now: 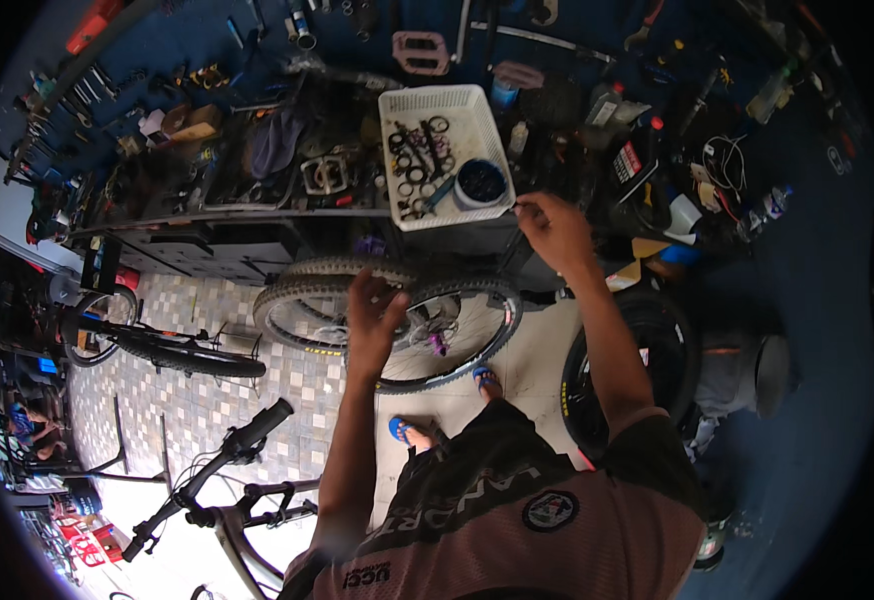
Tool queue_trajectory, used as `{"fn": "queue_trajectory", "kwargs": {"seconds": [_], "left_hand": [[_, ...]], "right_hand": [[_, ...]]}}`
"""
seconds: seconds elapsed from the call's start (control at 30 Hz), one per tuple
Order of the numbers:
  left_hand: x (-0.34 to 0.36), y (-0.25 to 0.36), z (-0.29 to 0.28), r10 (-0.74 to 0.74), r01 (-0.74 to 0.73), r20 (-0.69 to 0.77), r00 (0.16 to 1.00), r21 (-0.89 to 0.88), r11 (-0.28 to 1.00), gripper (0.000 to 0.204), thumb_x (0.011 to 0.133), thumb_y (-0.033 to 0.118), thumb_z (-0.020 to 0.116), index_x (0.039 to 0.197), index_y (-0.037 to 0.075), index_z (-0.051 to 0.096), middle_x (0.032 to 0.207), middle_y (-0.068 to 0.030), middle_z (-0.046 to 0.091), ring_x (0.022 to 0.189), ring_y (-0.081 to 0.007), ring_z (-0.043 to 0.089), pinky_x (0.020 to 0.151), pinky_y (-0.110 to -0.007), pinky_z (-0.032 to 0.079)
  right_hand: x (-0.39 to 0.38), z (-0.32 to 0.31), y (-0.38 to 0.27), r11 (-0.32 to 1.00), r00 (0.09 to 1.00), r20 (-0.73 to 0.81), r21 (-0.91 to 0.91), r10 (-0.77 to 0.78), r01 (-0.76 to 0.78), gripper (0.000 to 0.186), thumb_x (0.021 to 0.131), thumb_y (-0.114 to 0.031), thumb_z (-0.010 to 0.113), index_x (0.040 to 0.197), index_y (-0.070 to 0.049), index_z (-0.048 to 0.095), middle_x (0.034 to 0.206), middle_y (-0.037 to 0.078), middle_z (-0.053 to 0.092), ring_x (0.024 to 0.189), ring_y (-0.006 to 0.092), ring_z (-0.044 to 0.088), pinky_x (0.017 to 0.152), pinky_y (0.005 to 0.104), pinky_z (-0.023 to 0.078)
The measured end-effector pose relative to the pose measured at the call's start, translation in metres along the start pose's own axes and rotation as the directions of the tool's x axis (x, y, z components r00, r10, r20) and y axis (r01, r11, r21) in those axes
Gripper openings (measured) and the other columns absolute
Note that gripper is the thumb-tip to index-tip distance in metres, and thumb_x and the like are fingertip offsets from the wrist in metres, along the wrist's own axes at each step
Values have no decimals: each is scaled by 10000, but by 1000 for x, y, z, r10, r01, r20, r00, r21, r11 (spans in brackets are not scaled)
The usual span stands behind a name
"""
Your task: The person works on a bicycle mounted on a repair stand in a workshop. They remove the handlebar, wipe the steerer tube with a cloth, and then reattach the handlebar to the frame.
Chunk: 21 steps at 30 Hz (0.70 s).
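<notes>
A white plastic basket [392,160] rests at the front edge of the workbench, holding several black rings, small metal parts and a round tub [481,184] with dark contents. Beside the tub lies a blue-green handled brush or tool [440,193]. At the basket's near right corner, the fingertips of my right hand [560,235] are closed on its rim; the hand hides part of the grip. Lower and to the left, my left hand [373,318] is raised in front of the bicycle wheels [307,300], fingers bent and apart, with nothing visible in it.
The bench carries a pedal [326,175], a dark cloth [275,142], and bottles [605,104]. Tools hang on the blue wall behind. Wheels lean below the bench, tyres [582,400] stand right, and a bicycle frame with a handlebar [202,475] is at lower left.
</notes>
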<state>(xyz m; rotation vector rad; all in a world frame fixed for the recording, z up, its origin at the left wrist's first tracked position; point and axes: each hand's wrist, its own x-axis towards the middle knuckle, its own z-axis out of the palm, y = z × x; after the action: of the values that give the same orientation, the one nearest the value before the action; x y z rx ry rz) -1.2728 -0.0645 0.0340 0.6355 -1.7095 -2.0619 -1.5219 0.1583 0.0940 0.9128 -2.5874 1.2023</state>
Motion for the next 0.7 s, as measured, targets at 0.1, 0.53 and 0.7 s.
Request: {"fn": "queue_trajectory", "kwargs": {"seconds": [0.1,0.53,0.7], "left_hand": [[78,-52,71,-356,330,28,934,-448,831,970,922,506,801,1617,91,267,1607,-233,353,1365,-393,526,1066,-529,504],[189,-112,157,-356,203,-63,932,-724,659,674,955,407,709,1489,83,454,1352,-167,601,1302,-363,581,1086,-591,489],[180,-103,159,-376,132,-171,911,-741,658,608,938,265,617,1470,38,428,1420,-196,520,1338,-409,551,1113,-668,469]], "right_hand": [[22,-17,18,998,998,31,16,-59,58,214,939,-221,739,1114,-99,747,973,104,767,770,259,751,683,378,583],[36,-55,128,984,982,185,179,-37,3,221,944,-197,760,1125,-71,737,945,101,748,756,223,736,684,345,572],[30,-50,158,959,984,174,283,-40,-10,218,944,-178,763,1125,-59,736,932,113,759,747,222,731,685,339,575]]}}
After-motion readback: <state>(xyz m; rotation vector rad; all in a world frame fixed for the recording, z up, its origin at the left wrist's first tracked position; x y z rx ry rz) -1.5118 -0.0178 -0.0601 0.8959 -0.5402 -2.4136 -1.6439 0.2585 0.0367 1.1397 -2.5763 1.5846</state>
